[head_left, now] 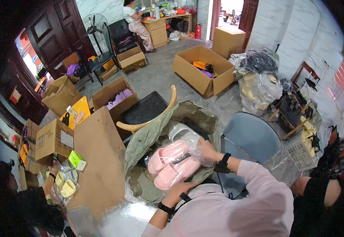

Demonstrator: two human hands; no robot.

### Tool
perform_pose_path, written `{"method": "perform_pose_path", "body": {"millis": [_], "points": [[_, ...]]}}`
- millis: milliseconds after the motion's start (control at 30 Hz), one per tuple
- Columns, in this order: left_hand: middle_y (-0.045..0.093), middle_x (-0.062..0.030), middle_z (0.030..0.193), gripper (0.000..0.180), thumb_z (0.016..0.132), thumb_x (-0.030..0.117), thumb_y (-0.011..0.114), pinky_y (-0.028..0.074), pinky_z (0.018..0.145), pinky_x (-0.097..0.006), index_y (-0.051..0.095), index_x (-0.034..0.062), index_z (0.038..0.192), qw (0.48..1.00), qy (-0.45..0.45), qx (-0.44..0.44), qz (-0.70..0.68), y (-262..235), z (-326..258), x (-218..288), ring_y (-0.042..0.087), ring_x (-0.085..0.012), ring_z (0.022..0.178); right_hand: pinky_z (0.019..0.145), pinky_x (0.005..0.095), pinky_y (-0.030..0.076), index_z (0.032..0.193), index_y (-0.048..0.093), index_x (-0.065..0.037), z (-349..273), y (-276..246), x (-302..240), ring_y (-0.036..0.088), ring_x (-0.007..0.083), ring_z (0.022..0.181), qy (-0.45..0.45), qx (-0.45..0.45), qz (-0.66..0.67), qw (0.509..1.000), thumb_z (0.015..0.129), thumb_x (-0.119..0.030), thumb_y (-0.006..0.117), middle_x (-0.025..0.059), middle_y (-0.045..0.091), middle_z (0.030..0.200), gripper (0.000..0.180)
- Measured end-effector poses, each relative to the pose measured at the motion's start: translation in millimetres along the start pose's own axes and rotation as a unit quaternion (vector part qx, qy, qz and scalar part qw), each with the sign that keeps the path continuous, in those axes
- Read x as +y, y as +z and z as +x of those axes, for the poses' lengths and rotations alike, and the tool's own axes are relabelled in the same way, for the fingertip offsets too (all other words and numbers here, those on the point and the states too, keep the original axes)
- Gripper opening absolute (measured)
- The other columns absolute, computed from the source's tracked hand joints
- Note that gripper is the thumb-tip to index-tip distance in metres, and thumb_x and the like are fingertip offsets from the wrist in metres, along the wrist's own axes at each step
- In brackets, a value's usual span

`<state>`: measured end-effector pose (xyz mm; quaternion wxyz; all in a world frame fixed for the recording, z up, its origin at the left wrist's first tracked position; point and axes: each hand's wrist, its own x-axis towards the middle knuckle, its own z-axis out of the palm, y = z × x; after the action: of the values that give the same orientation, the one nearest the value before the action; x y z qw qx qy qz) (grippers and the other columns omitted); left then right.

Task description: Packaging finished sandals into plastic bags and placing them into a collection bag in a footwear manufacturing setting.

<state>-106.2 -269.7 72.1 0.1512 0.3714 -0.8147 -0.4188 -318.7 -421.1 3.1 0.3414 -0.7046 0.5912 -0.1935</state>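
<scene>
A pair of pink slippers (176,170) in clear plastic lies in the mouth of a large grey-green woven sack (140,152). My left hand (180,191) is curled against the near end of the pink slippers, its fingertips partly hidden. On the far right side, my right hand (208,151) grips the clear plastic bag (196,151) around them. A pale grey-white slipper (182,132), also wrapped, sits just beyond the pink pair. Deeper contents of the sack are too dark to make out.
Left of the sack is a brown cardboard-topped table (97,158), where another person's hand (53,169) is near wrapped yellow slippers (67,189). A wooden-armed chair (146,108) and a grey chair (252,136) flank the sack. An open carton (203,75) stands farther back.
</scene>
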Motion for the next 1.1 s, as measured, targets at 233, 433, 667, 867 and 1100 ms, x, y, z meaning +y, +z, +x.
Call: {"method": "perform_pose_path", "body": {"millis": [233,433,667,867,1100], "points": [[0.06,-0.0164,0.08,0.05,0.074,0.01,0.048,0.045,0.061,-0.04,0.052,0.017,0.123,0.999,-0.025,0.01,0.04,1,-2,-12,0.059,-0.0341,0.073,0.073,0.0311,0.047,0.094,0.059,-0.001,35,-27,26,0.057,0.0196,0.082,-0.095,-0.113,0.261,0.954,0.074,-0.012,0.066,0.008,0.061,0.087,0.024],[0.059,-0.0134,0.068,0.045,0.078,0.01,0.048,0.046,0.056,-0.04,0.053,0.0189,0.122,0.985,-0.043,-0.007,0.168,-4,2,9,0.061,-0.03,0.064,0.066,0.0228,0.043,0.085,0.054,-0.006,12,-53,-63,0.05,0.006,0.076,-0.042,-0.196,0.433,0.879,0.078,-0.003,0.06,-0.0024,0.05,0.081,0.01],[0.06,-0.0092,0.072,0.028,0.079,0.011,0.049,0.048,0.058,-0.038,0.06,0.0136,0.105,0.977,-0.012,0.004,0.213,2,4,3,0.061,-0.0271,0.068,0.047,0.0234,0.04,0.091,0.059,-0.003,73,-42,11,0.052,0.0083,0.058,0.1,-0.211,0.433,0.87,0.074,-0.002,0.059,-0.0016,0.055,0.072,0.017],[0.059,-0.0048,0.078,0.025,0.078,0.013,0.051,0.049,0.056,-0.035,0.063,0.0165,0.1,0.976,0.016,0.057,0.208,5,6,1,0.061,-0.0234,0.072,0.058,0.0239,0.045,0.09,0.058,-0.004,123,-37,48,0.055,0.0102,0.068,-0.081,-0.017,0.182,0.98,0.075,-0.007,0.058,0.0031,0.057,0.073,0.014],[0.06,-0.0058,0.086,0.035,0.074,0.011,0.052,0.049,0.065,-0.036,0.062,0.0163,0.107,0.982,-0.018,0.011,0.185,-4,6,6,0.06,-0.0255,0.079,0.055,0.0255,0.043,0.079,0.058,-0.003,127,-54,1,0.052,0.0095,0.064,-0.159,-0.236,0.302,0.91,0.075,-0.011,0.058,0.0025,0.055,0.069,0.01]]}}
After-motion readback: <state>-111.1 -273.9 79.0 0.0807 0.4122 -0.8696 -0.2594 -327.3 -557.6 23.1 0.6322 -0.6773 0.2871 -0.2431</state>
